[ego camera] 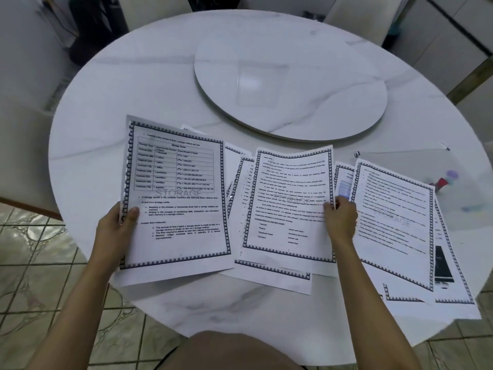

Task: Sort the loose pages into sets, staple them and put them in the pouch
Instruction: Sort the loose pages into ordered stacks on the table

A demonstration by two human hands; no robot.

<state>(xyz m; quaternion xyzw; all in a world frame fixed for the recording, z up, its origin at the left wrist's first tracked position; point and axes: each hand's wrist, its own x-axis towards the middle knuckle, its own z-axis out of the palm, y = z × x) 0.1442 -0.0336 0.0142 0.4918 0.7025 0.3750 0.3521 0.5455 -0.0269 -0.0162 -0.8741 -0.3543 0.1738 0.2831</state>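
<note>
Printed pages with dark patterned borders lie spread over the near half of the round white table (106, 145). My left hand (117, 228) grips the left edge of a page with a table on it (176, 198), thumb on top. My right hand (340, 220) pinches the right edge of a text page (290, 201), which is lifted and bent above a loose pile (272, 273). More pages (400, 225) overlap at the right. A clear pouch (437, 166) lies at the far right, with small red and purple items showing through it.
A round raised turntable (290, 84) sits at the table's centre. Pale chairs (365, 12) stand around the far side, and another chair (24, 140) stands at the left. Tiled floor (40, 276) shows below the near edge.
</note>
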